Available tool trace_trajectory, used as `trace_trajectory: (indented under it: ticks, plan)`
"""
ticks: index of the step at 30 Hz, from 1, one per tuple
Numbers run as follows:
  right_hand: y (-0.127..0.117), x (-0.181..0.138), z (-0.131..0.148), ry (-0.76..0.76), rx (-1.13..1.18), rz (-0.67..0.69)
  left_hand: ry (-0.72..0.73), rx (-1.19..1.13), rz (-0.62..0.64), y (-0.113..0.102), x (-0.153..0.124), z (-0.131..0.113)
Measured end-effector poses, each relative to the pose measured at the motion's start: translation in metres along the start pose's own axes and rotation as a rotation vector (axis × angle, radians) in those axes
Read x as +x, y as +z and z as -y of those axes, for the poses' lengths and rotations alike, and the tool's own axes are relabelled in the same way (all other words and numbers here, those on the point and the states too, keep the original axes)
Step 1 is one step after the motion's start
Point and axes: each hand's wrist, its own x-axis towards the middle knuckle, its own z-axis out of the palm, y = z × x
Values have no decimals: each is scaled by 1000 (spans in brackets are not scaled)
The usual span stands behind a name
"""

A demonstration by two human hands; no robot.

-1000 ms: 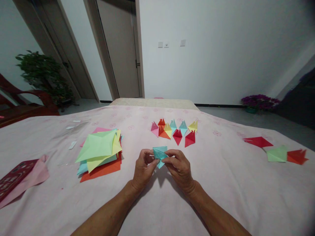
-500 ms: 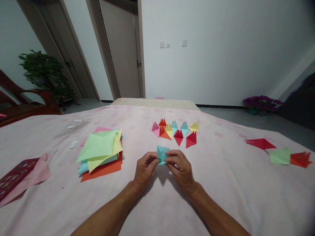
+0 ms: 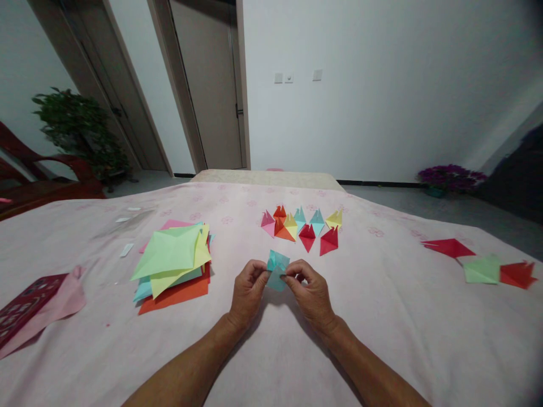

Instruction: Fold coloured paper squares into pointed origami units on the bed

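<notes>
- Pinching a small teal paper piece [image 3: 278,269] between both hands, just above the pink bedsheet [image 3: 382,316], at 12 o'clock from the wrists.
- Left hand [image 3: 248,293] closed on the piece's left edge, thumb and forefinger gripping; right hand [image 3: 309,291] closed on its right edge in the same manner.
- Lying at 12 o'clock beyond the piece: a cluster of folded paper shapes [image 3: 302,225] in pink, orange, yellow, teal and red.
- Sitting at 9 o'clock, well apart: a stack of flat coloured sheets [image 3: 173,261].
- Resting at 3 o'clock, far off: three more folded pieces [image 3: 483,263].
- Likely working a crease: keeping the edges aligned before pressing, then running a fingertip firmly along the fold.
- Avoiding a tight squeeze, probably best, since thin paper crumples or tears easily.
</notes>
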Motion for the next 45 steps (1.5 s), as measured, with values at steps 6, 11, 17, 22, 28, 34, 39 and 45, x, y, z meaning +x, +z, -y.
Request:
trace_trajectory:
  ticks: [6,11,17,22,28,34,39,45]
  plan:
    - [7,-2,0,161,110,-74,-54,-30,-68,3,0,0]
    - [9,-2,0,186,72,-26,-119,-81,-18,4,-1,-5]
    - [9,-2,-1,229,104,-36,-165,-130,55,4,1,1]
    - [12,-1,-3,271,90,-60,-164,-55,-75,3,4,4]
    - [11,4,0,496,417,-27,-185,-81,-84,2,6,3]
    - [10,3,8,534,498,-3,-245,1,-75,1,8,4]
    - [11,3,8,477,362,-174,-489,-200,-8,3,7,2]
    - [15,0,11,339,230,-274,-741,-600,-60,12,2,0]
